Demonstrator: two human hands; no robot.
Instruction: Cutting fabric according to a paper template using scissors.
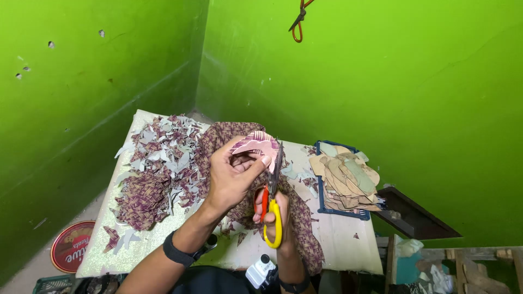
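Cut piece: a small curved pink-and-maroon patterned piece point(257, 144) sits at the centre of the frame, raised above the table, just under the green corner of the walls.
Left hand: the left hand point(231, 177) comes up from the lower left and pinches the piece; the thumb lies across its lower edge and the fingers curl behind it, closed tight on it.
Scissors: scissors with red and yellow handles point(272, 209) stand nearly upright just right of the left hand, blades pointing up and meeting the right edge of the piece; how far the blades are parted cannot be told.
Right hand: the right hand point(278, 218) sits low at centre, fingers through the handle loops and closed around them.
Woven sheet: a maroon patterned sheet point(299, 218) lies on the table beneath both hands, running to the lower centre.
Scrap heap: a heap of maroon and grey offcuts point(158, 169) covers the left half of the table, well apart from the hands.
Tray: a blue-rimmed tray point(320, 190) at centre right holds a stack of tan and pale green cut shapes point(346, 177).
Table: the pale table top point(348, 245) fills the middle of the frame.
Tin: a round red tin lid point(71, 245) lies at lower left, below the table.
Wall hook: an orange loop point(298, 22) hangs at the top centre.
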